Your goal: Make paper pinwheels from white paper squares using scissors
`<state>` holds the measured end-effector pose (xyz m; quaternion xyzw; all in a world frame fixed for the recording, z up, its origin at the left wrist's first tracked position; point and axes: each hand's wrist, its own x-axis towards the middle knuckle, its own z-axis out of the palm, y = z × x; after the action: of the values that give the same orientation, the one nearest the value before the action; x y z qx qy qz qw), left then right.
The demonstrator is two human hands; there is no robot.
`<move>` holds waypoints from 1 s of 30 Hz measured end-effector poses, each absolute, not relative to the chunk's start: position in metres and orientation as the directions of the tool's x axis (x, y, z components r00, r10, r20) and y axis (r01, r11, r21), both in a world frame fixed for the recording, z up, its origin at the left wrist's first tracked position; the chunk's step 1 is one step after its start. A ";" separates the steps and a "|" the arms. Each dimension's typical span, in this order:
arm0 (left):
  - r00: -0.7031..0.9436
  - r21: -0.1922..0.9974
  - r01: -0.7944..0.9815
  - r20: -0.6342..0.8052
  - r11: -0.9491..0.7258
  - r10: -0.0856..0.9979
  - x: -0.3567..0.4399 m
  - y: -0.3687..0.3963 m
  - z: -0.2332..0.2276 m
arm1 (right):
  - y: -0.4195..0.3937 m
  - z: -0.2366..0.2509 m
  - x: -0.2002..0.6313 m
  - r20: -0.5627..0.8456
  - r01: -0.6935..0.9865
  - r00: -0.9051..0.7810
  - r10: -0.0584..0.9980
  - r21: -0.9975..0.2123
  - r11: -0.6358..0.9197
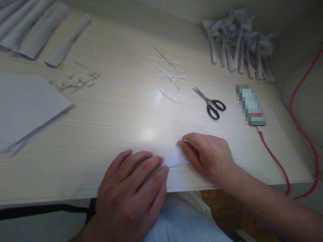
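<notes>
A small folded piece of white paper (175,156) lies near the front edge of the table, between my hands. My right hand (213,156) pinches its upper corner between thumb and fingers. From the other side, my left hand (133,186) has its thumb and forefinger closed on the narrow left tip, pressing it down; its other fingers rest bent on the tabletop. Part of the paper is hidden under both hands. Beyond them lie black-handled scissors (209,102), blades slightly apart, and a scatter of thin paper strips (168,75).
A paper stack (32,109) lies at left, with cotton-swab tips (79,80) behind it. Rolled paper tubes (69,42) are at the far left. Several folded paper pieces with stems (237,42) lean at back right. A blurred phone (251,106) has a red cable (275,158).
</notes>
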<state>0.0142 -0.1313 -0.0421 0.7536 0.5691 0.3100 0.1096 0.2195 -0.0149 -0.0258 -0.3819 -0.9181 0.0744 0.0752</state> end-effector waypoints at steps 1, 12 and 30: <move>0.151 0.515 0.790 0.360 -0.332 0.921 0.015 -0.131 -0.042 | -0.015 -0.026 0.219 0.089 0.687 -0.699 0.709 -0.192 0.701; 0.064 0.557 0.763 0.439 -0.327 0.896 0.018 -0.130 -0.038 | -0.015 -0.027 0.221 0.089 0.689 -0.698 0.711 -0.189 0.700; 0.272 0.415 0.817 0.335 -0.401 0.902 0.024 -0.129 -0.040 | -0.016 -0.029 0.218 0.165 0.714 -0.656 0.737 -0.183 0.676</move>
<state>0.0241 -0.1291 -0.0397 0.7935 0.5415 0.2659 0.0799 0.2178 -0.0162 -0.0289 -0.3992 -0.9084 0.0508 0.1132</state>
